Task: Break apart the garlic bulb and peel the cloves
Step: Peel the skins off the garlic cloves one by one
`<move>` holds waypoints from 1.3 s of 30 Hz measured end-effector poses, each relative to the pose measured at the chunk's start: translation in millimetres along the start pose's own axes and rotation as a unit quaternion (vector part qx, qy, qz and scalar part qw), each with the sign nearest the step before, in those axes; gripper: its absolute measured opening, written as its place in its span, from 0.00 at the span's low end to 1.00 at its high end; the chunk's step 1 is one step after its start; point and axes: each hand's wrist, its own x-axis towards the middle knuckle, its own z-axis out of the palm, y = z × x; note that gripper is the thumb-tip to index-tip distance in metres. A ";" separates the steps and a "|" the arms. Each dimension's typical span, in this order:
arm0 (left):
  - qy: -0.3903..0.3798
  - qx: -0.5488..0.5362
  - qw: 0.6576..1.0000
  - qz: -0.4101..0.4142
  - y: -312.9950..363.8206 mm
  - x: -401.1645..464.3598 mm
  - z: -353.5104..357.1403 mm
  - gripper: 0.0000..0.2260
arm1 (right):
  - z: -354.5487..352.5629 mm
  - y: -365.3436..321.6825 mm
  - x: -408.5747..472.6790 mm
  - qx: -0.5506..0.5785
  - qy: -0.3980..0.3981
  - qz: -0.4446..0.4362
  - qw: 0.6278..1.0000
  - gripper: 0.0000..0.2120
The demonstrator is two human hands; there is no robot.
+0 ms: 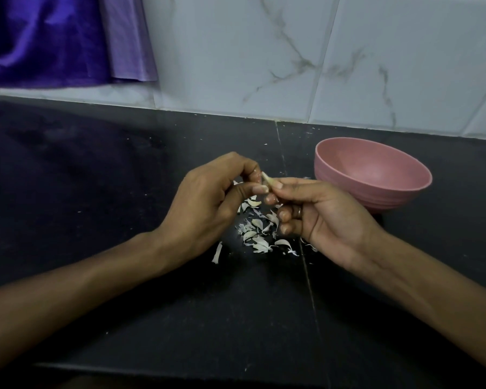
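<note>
Both forearms are bare, with no sleeves in view. The left hand (208, 197) wears nothing. The right hand (317, 214) has a plain band ring (299, 212) on one finger (metal, dull-looking). Fingernails are short.

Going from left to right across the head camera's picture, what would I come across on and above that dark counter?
Purple cloth hanging at the wall → left hand → garlic clove pinched between both hands, above the heap of peels → right hand → pink bowl.
</note>
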 end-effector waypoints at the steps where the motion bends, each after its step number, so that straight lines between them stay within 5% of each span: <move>1: -0.006 0.009 1.000 0.012 0.7 -1.2 0.5 0.02 | -1.1 -1.7 0.5 0.006 0.010 -0.004 1.000 0.12; 21: 0.039 -0.021 0.998 -0.048 -4.1 0.7 -0.4 0.07 | -6.9 -10.4 -2.6 -0.125 0.079 -0.115 0.982 0.06; 39: -0.014 -0.014 0.999 -0.040 -6.4 1.8 -1.3 0.05 | -8.8 -8.9 -2.2 -0.168 0.033 -0.082 0.982 0.06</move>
